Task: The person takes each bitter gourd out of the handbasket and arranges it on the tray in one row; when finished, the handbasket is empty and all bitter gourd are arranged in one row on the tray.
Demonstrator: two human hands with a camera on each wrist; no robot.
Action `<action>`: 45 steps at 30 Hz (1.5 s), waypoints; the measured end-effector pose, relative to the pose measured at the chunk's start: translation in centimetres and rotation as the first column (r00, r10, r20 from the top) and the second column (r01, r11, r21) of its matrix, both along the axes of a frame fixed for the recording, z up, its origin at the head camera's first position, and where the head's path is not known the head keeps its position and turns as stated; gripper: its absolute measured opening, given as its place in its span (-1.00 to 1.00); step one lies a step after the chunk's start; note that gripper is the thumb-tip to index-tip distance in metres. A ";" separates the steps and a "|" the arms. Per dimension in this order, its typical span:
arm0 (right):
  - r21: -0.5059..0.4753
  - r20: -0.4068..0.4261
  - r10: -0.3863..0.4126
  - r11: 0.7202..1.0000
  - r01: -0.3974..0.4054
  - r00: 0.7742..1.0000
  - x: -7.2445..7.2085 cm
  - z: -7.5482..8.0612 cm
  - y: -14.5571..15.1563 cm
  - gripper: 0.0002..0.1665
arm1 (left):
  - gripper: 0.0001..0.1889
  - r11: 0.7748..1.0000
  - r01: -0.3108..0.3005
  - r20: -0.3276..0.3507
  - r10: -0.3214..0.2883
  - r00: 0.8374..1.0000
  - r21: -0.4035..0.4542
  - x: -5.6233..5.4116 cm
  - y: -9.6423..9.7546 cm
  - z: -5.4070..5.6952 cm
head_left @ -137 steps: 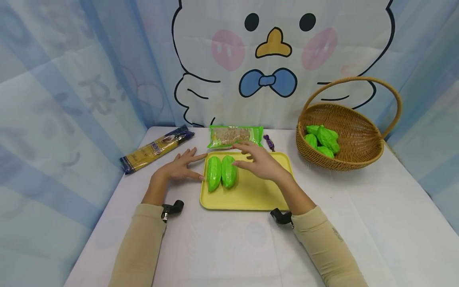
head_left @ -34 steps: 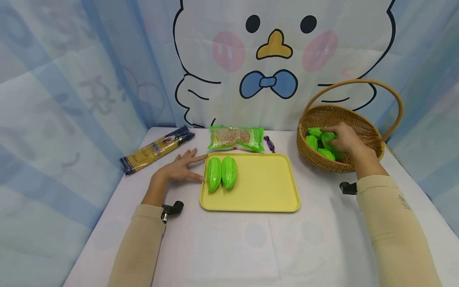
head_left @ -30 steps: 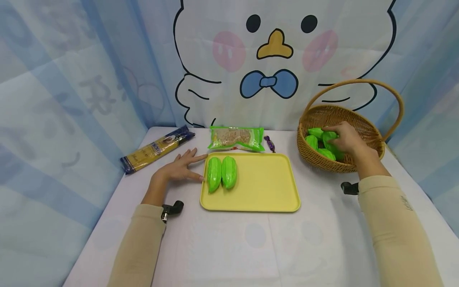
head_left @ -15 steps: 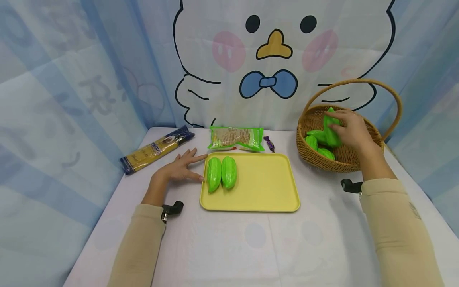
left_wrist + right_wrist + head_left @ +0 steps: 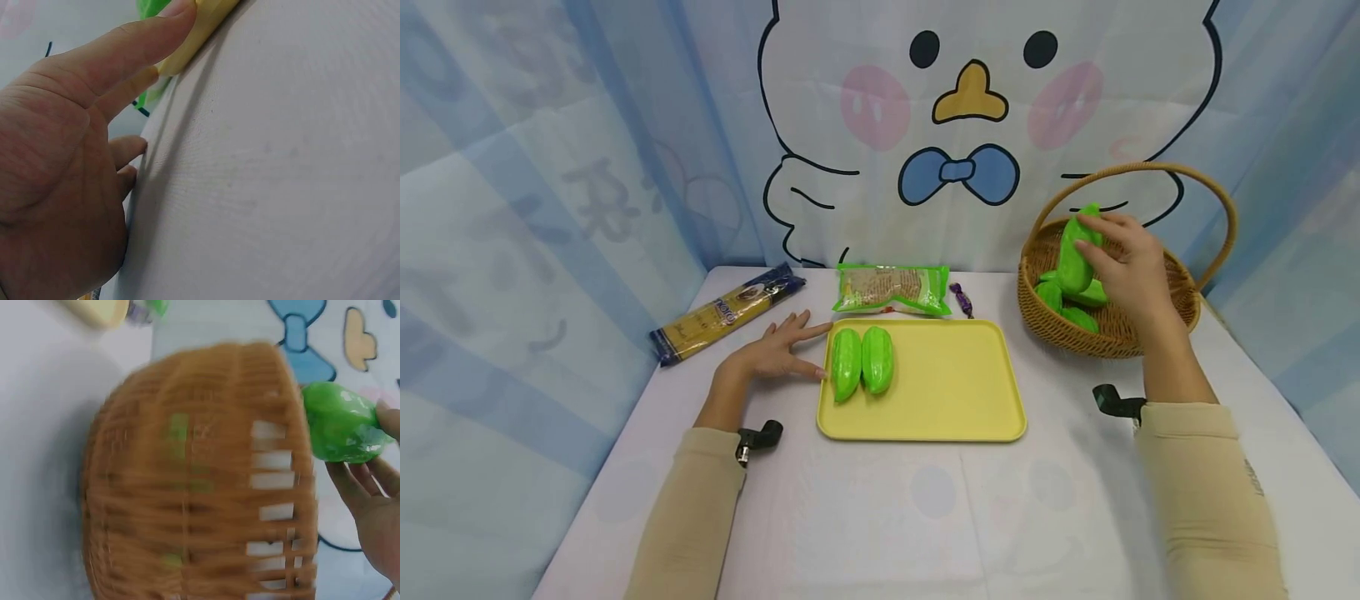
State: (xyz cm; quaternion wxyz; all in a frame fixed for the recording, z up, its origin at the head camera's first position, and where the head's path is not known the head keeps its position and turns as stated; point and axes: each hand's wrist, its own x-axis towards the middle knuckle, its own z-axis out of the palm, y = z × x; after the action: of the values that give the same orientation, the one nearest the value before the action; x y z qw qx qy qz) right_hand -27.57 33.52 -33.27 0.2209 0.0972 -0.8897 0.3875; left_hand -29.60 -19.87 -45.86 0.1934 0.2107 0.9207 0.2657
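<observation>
My right hand [image 5: 1127, 258] pinches a glossy bright green, ridged toy vegetable [image 5: 1077, 258] between thumb and fingers. It is held nearly upright over the wicker basket [image 5: 1120, 342], and the right wrist view shows the same green toy [image 5: 340, 422] just beyond the basket rim. Below it in the basket lie several more green pieces [image 5: 1079, 319], partly hidden. My left hand [image 5: 771, 350] rests on the table with fingers spread, thumb and index finger at the left edge of a yellow tray [image 5: 955, 383]. Two long green toy vegetables [image 5: 877, 360] lie side by side on that tray's left part.
Behind the tray lie a green-edged snack packet [image 5: 891, 289] and a small purple wrapped candy [image 5: 961, 302]. A blue and gold pasta packet [image 5: 726, 315] lies at the back left. The basket's tall handle [image 5: 1231, 225] arches over its opening. Curtains enclose the table.
From over the tray, my right hand has moved to the basket, gripped a green toy vegetable there and raised it above the other pieces. My left hand has stayed put.
</observation>
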 end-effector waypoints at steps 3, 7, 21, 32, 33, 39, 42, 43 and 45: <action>-0.077 -0.026 0.020 0.997 -0.022 0.999 0.4 -0.4 -1.0 -0.49 | 0.04 1.000 0.001 0.003 -0.001 1.000 -0.003 0.0 0.0 0.0; -0.192 -0.043 0.051 0.980 -0.058 0.998 1.0 -1.1 -2.5 -0.48 | 0.04 1.000 0.000 0.007 0.000 1.000 0.000 -0.1 0.0 0.1; -0.382 -0.098 0.187 0.900 -0.211 0.977 1.9 -3.1 -7.6 -0.30 | 0.04 1.000 0.010 0.003 -0.010 1.000 -0.002 0.0 -0.1 0.0; -0.220 -0.014 0.284 0.934 -0.280 0.959 1.5 -4.6 -9.8 -0.31 | 0.04 1.000 0.003 0.010 -0.003 1.000 0.008 0.0 0.0 0.1; -0.220 -0.008 0.296 0.931 -0.291 0.955 1.4 -4.7 -10.0 -0.31 | 0.04 1.000 0.003 0.011 -0.003 1.000 0.010 0.0 0.0 0.1; -0.219 0.033 0.342 0.919 -0.327 0.939 1.4 -5.4 -11.2 -0.38 | 0.04 1.000 0.002 0.009 -0.002 1.000 0.016 0.0 0.0 0.0; -0.209 0.045 0.374 0.910 -0.358 0.926 1.4 -5.8 -11.7 -0.40 | 0.04 1.000 -0.002 0.010 0.002 1.000 0.015 0.0 0.0 0.0; -0.205 0.050 0.386 0.907 -0.369 0.921 1.4 -5.9 -11.9 -0.40 | 0.04 1.000 -0.003 0.011 0.003 1.000 0.015 0.1 0.0 0.0; -0.201 0.060 0.407 0.899 -0.388 0.912 1.3 -6.2 -12.3 -0.40 | 0.04 1.000 -0.007 0.013 0.006 1.000 0.016 0.1 0.0 0.1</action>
State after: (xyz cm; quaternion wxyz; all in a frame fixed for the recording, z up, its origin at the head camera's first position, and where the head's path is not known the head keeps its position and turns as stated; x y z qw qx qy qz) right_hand -26.25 21.27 -39.48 0.1002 0.2364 -0.8211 0.5098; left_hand -29.51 -19.86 -45.80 0.1969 0.2075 0.9179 0.2752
